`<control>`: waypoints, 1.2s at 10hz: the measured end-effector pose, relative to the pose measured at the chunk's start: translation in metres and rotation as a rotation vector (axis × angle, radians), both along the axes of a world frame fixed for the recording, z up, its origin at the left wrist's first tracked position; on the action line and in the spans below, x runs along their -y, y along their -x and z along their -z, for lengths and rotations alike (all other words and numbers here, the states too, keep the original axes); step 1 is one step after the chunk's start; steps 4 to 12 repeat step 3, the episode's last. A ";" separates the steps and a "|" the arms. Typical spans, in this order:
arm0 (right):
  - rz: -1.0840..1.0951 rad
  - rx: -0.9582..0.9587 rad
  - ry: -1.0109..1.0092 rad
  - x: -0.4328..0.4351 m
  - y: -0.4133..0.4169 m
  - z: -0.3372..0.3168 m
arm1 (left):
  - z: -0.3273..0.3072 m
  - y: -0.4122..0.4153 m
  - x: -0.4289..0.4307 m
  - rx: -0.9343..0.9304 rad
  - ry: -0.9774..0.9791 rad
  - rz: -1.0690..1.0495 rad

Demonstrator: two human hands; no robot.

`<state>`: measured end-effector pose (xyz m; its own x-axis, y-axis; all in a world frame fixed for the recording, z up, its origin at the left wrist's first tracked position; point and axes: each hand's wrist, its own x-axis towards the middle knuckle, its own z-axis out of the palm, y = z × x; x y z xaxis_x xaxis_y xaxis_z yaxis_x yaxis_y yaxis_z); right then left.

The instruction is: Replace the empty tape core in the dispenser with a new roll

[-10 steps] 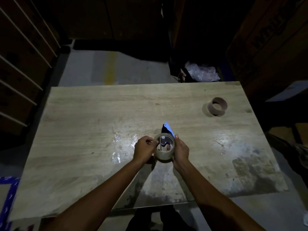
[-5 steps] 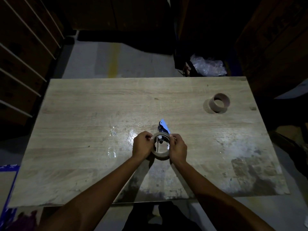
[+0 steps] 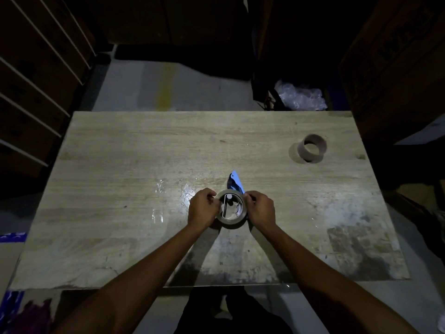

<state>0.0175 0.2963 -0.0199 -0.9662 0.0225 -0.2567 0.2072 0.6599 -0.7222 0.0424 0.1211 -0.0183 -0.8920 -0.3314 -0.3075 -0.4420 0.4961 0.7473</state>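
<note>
Left hand [image 3: 203, 208] and right hand [image 3: 261, 208], fingers pinching either side of new roll [image 3: 231, 209] seated over blue dispenser [image 3: 234, 183] mid-table [image 3: 120, 165], empty core [image 3: 312, 148] already out at far right; seating likely near done, threading apparently left.

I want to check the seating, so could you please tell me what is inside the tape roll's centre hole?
Inside the tape roll, parts of the dispenser show: a pale upright strip and a small round hub. The left hand and right hand cover the roll's sides, so whether it is fully seated cannot be seen.
</note>
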 end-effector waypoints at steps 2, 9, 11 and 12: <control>-0.102 -0.012 -0.149 -0.014 -0.008 -0.009 | -0.004 -0.013 -0.001 -0.075 0.153 0.091; -0.270 -0.142 -0.356 -0.015 -0.013 -0.014 | 0.000 -0.024 -0.002 -0.224 0.391 0.330; -0.270 -0.142 -0.356 -0.015 -0.013 -0.014 | 0.000 -0.024 -0.002 -0.224 0.391 0.330; -0.270 -0.142 -0.356 -0.015 -0.013 -0.014 | 0.000 -0.024 -0.002 -0.224 0.391 0.330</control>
